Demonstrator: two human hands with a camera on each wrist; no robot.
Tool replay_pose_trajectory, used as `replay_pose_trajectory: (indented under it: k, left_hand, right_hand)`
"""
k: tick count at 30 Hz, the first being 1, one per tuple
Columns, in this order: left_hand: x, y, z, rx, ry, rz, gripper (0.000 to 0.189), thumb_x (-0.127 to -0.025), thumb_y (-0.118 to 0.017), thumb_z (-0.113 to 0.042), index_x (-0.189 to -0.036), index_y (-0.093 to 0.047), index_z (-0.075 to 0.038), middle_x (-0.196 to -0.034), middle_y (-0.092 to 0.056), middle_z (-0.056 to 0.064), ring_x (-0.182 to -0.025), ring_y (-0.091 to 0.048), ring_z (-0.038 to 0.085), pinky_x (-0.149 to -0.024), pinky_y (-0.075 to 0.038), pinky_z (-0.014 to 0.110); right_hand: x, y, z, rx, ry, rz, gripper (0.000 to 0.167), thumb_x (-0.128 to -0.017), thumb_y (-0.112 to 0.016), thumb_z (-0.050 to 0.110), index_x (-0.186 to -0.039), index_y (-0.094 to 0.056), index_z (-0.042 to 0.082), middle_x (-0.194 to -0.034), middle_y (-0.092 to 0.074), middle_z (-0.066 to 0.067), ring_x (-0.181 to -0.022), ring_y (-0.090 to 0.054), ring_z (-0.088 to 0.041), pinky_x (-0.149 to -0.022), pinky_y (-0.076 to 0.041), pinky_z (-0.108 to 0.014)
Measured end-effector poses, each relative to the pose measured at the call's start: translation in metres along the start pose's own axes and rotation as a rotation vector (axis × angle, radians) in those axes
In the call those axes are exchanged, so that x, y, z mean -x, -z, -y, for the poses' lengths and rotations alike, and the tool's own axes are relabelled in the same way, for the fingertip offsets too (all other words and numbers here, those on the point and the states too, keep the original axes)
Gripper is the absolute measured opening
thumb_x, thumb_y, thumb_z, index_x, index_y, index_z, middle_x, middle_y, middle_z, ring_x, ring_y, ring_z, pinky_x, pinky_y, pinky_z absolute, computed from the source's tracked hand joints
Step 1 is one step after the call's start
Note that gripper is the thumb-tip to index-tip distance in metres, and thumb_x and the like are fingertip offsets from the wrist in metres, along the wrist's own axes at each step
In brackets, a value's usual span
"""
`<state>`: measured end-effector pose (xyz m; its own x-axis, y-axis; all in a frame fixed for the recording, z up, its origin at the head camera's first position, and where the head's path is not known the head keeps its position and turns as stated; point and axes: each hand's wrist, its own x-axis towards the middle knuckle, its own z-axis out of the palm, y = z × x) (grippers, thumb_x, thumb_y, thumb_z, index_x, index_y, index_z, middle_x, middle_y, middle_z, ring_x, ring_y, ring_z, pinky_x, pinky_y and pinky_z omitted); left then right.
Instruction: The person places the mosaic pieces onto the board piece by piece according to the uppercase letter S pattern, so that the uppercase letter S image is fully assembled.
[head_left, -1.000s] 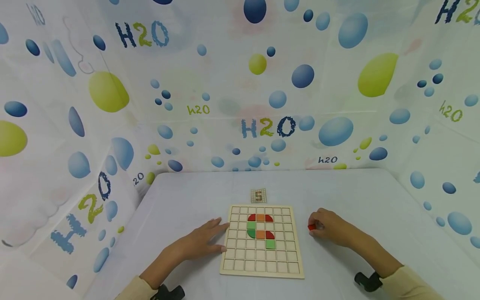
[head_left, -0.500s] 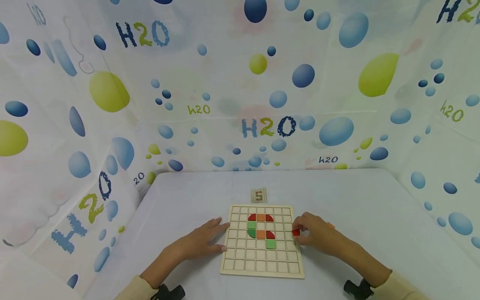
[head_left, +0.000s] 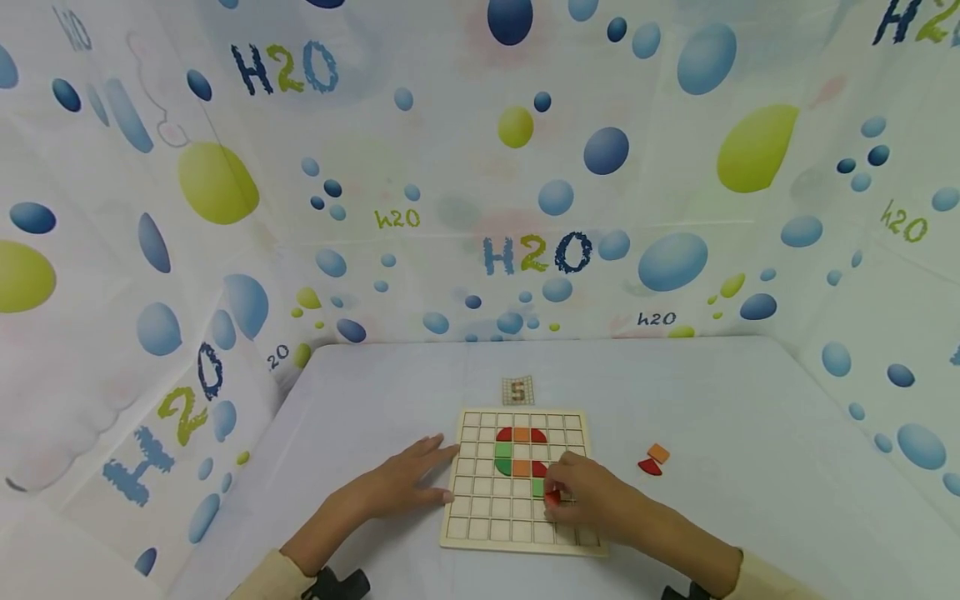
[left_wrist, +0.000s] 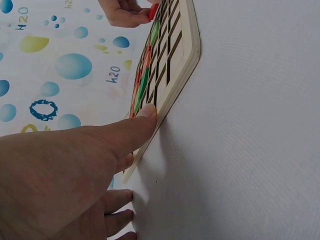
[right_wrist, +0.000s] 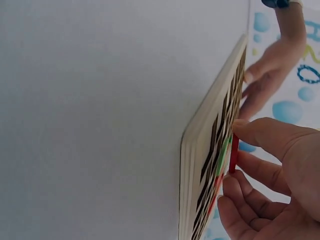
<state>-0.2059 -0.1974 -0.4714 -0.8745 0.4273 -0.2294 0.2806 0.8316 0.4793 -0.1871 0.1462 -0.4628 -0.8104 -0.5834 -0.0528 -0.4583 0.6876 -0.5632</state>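
A wooden grid board [head_left: 480, 531] lies flat on the white table. Red, orange and green tiles fill several of its cells in a curved pattern. My right hand [head_left: 592, 493] is over the board's right half, pinching a red tile [head_left: 552, 498] between thumb and fingers. In the right wrist view that red tile [right_wrist: 234, 152] stands on edge, close to the board's face. Beside it is a light green tile [head_left: 537, 487], partly covered by the fingers. My left hand [head_left: 405, 482] rests at the board's left edge, fingers extended; its thumb [left_wrist: 145, 117] touches the rim.
Right of the board lie a loose orange square tile [head_left: 658, 452] and a red rounded tile [head_left: 650, 467]. Behind the board is a small card [head_left: 517, 391] with an S-shaped pattern on a grid. A patterned cloth [head_left: 450, 167] hangs behind the table.
My right hand has moved left from the loose tiles onto the board, carrying the red tile. The orange and red tiles it covered now show. My left hand has stayed still.
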Motion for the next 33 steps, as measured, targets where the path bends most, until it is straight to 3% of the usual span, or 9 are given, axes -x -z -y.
replay_pose_trajectory:
  k: [16, 33]
  left_hand:
    - [0.0029, 0.0016, -0.0027, 0.016, 0.001, -0.004, 0.077, -0.096, -0.074, -0.053, -0.162, -0.045, -0.026, -0.173, -0.029, 0.014, -0.161, -0.024, 0.038, -0.124, -0.031, 0.064]
    - [0.003, 0.0019, -0.004, 0.011, 0.001, -0.006, 0.077, -0.096, -0.074, -0.052, -0.162, -0.045, -0.026, -0.173, -0.029, 0.014, -0.161, -0.024, 0.038, -0.125, -0.031, 0.063]
  right_hand:
    - [-0.0008, -0.0104, 0.0075, 0.097, 0.066, -0.024, 0.02, -0.091, -0.084, 0.03, -0.096, -0.068, 0.019, -0.086, -0.051, 0.013, -0.08, -0.047, -0.002, -0.069, -0.048, -0.02]
    - [0.0015, -0.008, 0.0105, 0.124, 0.172, 0.0, 0.015, -0.097, -0.078, 0.012, -0.098, -0.069, 0.025, -0.096, -0.057, 0.017, -0.09, -0.05, 0.001, -0.08, -0.054, -0.02]
